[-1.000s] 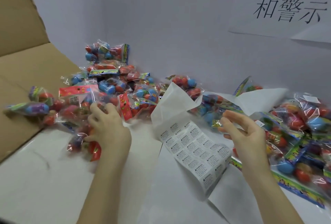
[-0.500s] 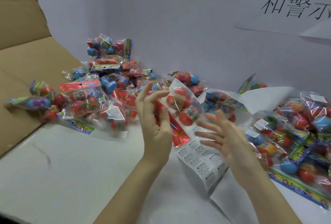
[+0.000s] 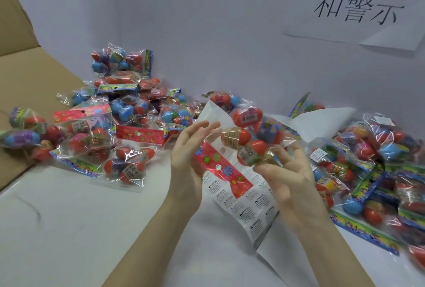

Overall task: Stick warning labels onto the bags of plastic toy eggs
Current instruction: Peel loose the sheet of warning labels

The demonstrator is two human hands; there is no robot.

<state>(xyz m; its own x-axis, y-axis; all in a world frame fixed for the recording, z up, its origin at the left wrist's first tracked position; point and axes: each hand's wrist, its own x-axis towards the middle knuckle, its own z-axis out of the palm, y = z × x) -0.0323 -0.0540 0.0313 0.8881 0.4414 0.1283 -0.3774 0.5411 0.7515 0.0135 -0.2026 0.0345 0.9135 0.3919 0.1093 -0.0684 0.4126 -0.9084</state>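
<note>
1. Clear plastic is wrapping the bag of toy eggs [image 3: 248,139], which is being held up between both hands above the middle of the white table [image 3: 69,229]; red eggs are showing inside it and its red flowered header card [image 3: 220,169] is pointing down toward the near edge.
2. Straight, relaxed fingers of the left hand [image 3: 188,162] are lying against the bag's left side, palm facing right, not curling round it.
3. Loosely spread fingers of the right hand [image 3: 285,171] are supporting the bag from below and from the right; whether any finger is pinching the film cannot be told.
4. Lying on the table under the bag, the sheet of warning labels [image 3: 248,208] is showing rows of small printed stickers, and its far end is curling upward.
5. Many more bags are lying in a heap [image 3: 119,112] toward the far left corner, spilling onto a cardboard flap [image 3: 27,75] at the left edge.
6. Another pile [image 3: 379,171] is crowding the right edge.
7. Hanging on the back wall, a paper sign [image 3: 358,8] is bearing black characters.
</note>
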